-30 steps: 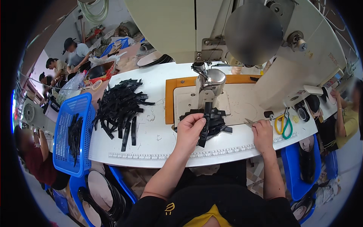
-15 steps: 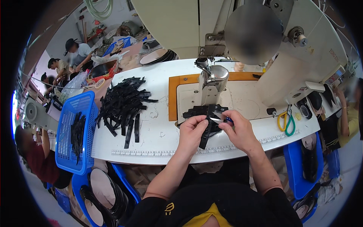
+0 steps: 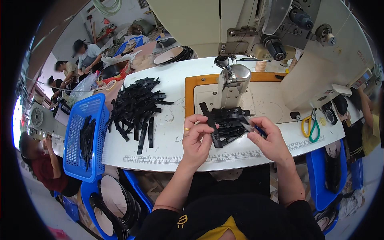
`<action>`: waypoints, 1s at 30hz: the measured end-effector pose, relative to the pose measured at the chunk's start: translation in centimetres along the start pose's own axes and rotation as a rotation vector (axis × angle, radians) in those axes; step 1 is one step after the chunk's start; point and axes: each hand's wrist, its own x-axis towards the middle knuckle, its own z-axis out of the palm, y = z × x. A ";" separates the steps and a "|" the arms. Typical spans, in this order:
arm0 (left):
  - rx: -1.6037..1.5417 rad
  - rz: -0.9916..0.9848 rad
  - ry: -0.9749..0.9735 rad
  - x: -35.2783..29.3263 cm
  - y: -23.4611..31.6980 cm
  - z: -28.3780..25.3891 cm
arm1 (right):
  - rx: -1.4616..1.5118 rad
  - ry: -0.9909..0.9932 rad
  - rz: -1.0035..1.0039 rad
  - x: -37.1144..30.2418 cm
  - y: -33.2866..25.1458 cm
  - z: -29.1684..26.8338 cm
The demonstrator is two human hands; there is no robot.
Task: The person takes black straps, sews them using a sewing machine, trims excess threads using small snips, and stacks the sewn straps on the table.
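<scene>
Black strip (image 3: pixel 210 121) and snips (image 3: pixel 247 127) — one per hand!
From my remote seat: left hand (image 3: pixel 196 140) pinching the strip beside the small black pile (image 3: pixel 232 116), below the machine post (image 3: pixel 234 84) — right hand (image 3: pixel 271 140), fingers wrapped round the snips.

Bright, even indoor light spreads across the smooth white table (image 3: pixel 170 138)!
White glare burns at the far left rim, a glint rides the polished silver metal post (image 3: pixel 241 76), the small heap of shiny black strips (image 3: pixel 231 115) swallows detail, and fisheye curvature bows the table's edge inside black corners.
</scene>
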 end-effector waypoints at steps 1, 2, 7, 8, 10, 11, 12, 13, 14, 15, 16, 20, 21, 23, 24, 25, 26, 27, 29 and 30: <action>0.085 0.063 -0.010 -0.1 0.0 0.0 | 0.003 0.002 -0.001 -0.1 -0.1 0.2; 0.089 0.070 0.001 -0.1 0.1 -0.1 | -0.011 -0.019 0.009 -0.1 -0.3 0.6; 0.102 0.096 -0.018 -0.8 0.3 -0.5 | 0.010 -0.051 0.003 0.7 -0.8 2.3; 0.095 0.099 -0.035 -1.0 0.4 -0.6 | 0.013 -0.049 0.003 1.1 -0.9 2.5; 0.065 0.088 -0.055 -1.3 0.6 -0.5 | -0.026 -0.088 -0.058 2.1 -1.1 2.7; 0.033 0.076 -0.073 -1.4 0.7 -0.4 | -0.025 -0.084 -0.058 2.6 -1.2 2.7; 0.034 0.084 -0.116 -1.3 1.0 -0.4 | -0.013 -0.124 -0.054 3.0 -1.2 2.8; 0.036 0.083 -0.118 -1.6 0.9 -0.5 | 0.000 -0.169 -0.050 3.3 -1.1 2.9; -0.018 0.072 -0.111 -1.9 0.8 -0.6 | 0.002 -0.168 -0.050 3.5 -1.2 3.0; -0.072 0.061 -0.105 -2.1 0.7 -0.6 | 0.081 -0.193 -0.057 3.6 -1.2 3.0; -0.072 0.059 -0.107 -2.1 0.7 -0.6 | 0.158 -0.216 -0.065 3.7 -1.1 3.1; -0.276 0.057 -0.136 -1.8 0.9 -0.5 | 0.220 -0.204 -0.018 3.9 -0.5 2.9; -0.287 0.046 -0.147 -1.8 0.9 -0.6 | 0.227 -0.216 -0.036 3.9 -0.4 2.9; -0.292 0.041 -0.151 -1.9 0.8 -0.8 | 0.234 -0.229 -0.053 3.9 -0.4 2.9; -0.297 0.038 -0.155 -2.0 0.7 -0.9 | 0.203 -0.235 -0.059 3.9 -0.4 2.9; -0.297 0.037 -0.156 -2.1 0.7 -1.0 | 0.172 -0.241 -0.064 3.8 -0.4 2.9; -0.260 0.046 -0.165 -2.3 0.5 -1.0 | 0.172 -0.240 -0.064 3.7 -0.3 3.0; -0.224 0.054 -0.175 -2.4 0.4 -1.1 | 0.150 -0.231 -0.094 3.6 0.0 3.1; -0.217 0.055 -0.182 -2.4 0.1 -1.2 | 0.130 -0.225 -0.125 3.5 0.1 3.2; -0.212 0.057 -0.189 -2.4 0.0 -1.2 | 0.098 -0.207 -0.105 3.5 0.1 3.1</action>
